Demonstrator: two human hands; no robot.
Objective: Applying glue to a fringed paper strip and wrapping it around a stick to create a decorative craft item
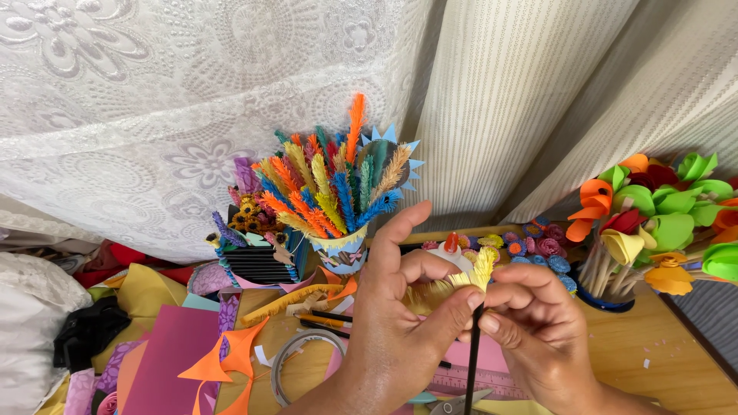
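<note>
Left hand point(400, 307) and right hand point(530, 323) both pinched shut on yellow fringed strip point(473, 277), atop black stick point(473, 361). Part wound; loose tail left. Finished plumes in cup point(338, 246) by worktop's far edge.

- Both hands meet at centre: left hand point(400, 323) and right hand point(538, 330) pinch a fringed paper strip point(461, 280) at the top of a thin stick point(473, 361); the stick runs straight down from the grip.
- Behind the grip, up and left: cup of paper feather stems point(334, 192).
- Left of that cup: ribbed holder point(257, 261) with small paper flowers point(250, 215).
- Just behind the grip, to the right: row of rolled paper rosettes point(530, 247).
- Far right of the grip: pot of paper blooms on sticks point(653, 223).
- Left and below the grip: tape roll point(296, 361) on the table point(653, 361), paper sheets point(173, 353) further left.
- Directly below the grip: ruler point(461, 380), scissors point(461, 403) at the frame edge.
- Curtain point(538, 92) behind everything.
</note>
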